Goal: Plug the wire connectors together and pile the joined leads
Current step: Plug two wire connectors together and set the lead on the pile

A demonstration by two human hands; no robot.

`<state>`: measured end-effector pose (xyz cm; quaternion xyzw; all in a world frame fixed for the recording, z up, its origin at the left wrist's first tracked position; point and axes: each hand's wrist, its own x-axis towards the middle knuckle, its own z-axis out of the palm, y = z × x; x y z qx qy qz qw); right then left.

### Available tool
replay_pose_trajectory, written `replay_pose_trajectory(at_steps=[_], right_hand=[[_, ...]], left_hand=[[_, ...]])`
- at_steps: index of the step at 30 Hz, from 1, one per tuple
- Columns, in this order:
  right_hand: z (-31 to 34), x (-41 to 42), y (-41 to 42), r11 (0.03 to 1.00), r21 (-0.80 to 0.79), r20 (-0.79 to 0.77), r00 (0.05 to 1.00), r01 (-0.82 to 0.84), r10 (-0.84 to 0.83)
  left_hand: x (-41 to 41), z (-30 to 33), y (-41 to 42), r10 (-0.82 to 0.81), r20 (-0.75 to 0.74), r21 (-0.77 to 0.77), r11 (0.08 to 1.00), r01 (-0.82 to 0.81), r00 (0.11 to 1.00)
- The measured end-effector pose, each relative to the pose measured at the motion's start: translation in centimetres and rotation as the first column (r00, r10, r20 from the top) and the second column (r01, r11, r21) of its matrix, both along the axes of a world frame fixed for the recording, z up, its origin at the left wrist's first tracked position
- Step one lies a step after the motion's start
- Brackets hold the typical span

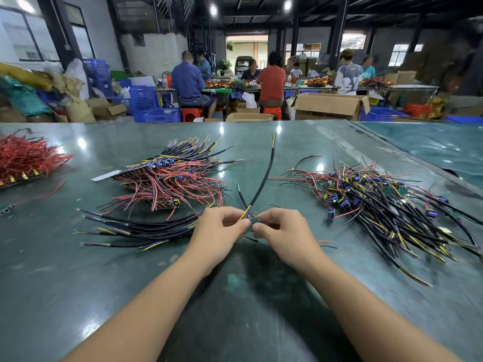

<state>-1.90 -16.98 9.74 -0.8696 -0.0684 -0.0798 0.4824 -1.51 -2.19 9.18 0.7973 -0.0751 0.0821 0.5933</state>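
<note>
My left hand (219,226) pinches the yellow and blue end of a black sheathed lead (266,173) that rises up and away over the table. My right hand (282,228) pinches a small green circuit board (253,222) right against that wire end; the two hands meet at the table's middle. Red and black wires trail from the board under my right hand. To the left lies a bundle of loose black leads (146,228). A pile of boards with red and black wires (170,178) sits behind it. A heap of joined leads (386,207) spreads on the right.
A bunch of red wires (23,158) lies at the far left of the dark green table (235,296). A second table surface (431,145) adjoins at the right. Beyond the table edge, several people sit at benches among blue crates and cardboard boxes.
</note>
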Motion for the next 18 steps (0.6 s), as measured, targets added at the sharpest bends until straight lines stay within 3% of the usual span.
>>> replay_pose_trajectory(at_steps=[3,9,15,18], right_hand=[[0.4,-0.2,0.1,0.999,-0.003,0.007,0.999,0.042,-0.042],[0.2,-0.6,0.9,0.969,-0.153,0.133,0.976,0.193,-0.173],[-0.1,-0.4,0.5,0.979,-0.035,0.224,0.956,0.200,-0.188],[0.1,-0.2,-0.2,0.974,-0.087,0.445,0.883,0.208,-0.149]], left_hand=[[0.0,0.3,-0.5,0.045,0.027,0.005,0.999,-0.045,0.999],[-0.2,0.2,-1.0,0.121,0.068,0.077,0.989,-0.126,0.990],[0.5,0.4,0.2,0.222,0.043,-0.023,0.975,-0.221,0.974],[0.9,0.6,2.1,0.347,0.109,0.017,0.936,-0.350,0.932]])
